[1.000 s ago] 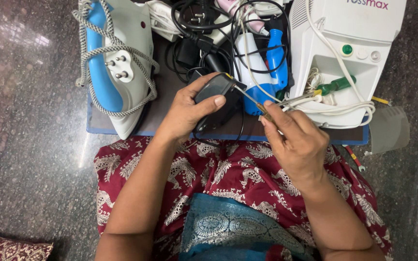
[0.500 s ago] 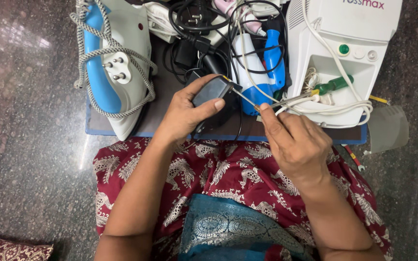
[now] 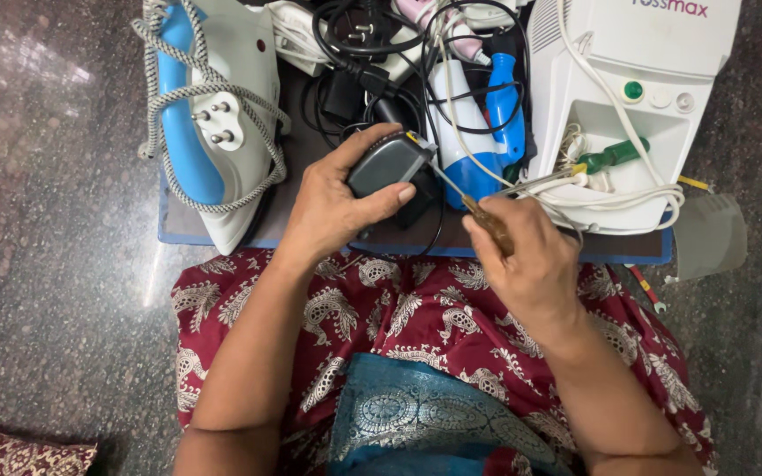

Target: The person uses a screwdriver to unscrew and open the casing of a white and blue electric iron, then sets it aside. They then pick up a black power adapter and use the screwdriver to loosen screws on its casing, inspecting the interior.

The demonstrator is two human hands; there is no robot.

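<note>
My left hand point(image 3: 337, 207) grips a small dark grey power adapter point(image 3: 387, 163) and holds it tilted above the low blue-edged board point(image 3: 178, 231). My right hand point(image 3: 531, 256) holds a screwdriver point(image 3: 465, 198) with a brown handle. Its thin shaft slants up and left, and the tip touches the adapter's upper right corner. Both hands hover over the board's near edge, above my lap in red patterned cloth point(image 3: 425, 326).
A blue and white clothes iron point(image 3: 213, 115) with its braided cord lies at the left. Tangled black cables point(image 3: 372, 62) and a blue and white appliance point(image 3: 478, 132) fill the middle. A white box-shaped machine point(image 3: 628, 97) with tubing and a green-handled tool point(image 3: 615, 156) stands right. Dark stone floor point(image 3: 46, 220) surrounds everything.
My left hand has lifted and turned the adapter up off the board. My right hand has shifted left, bringing the screwdriver tip onto the adapter's corner.
</note>
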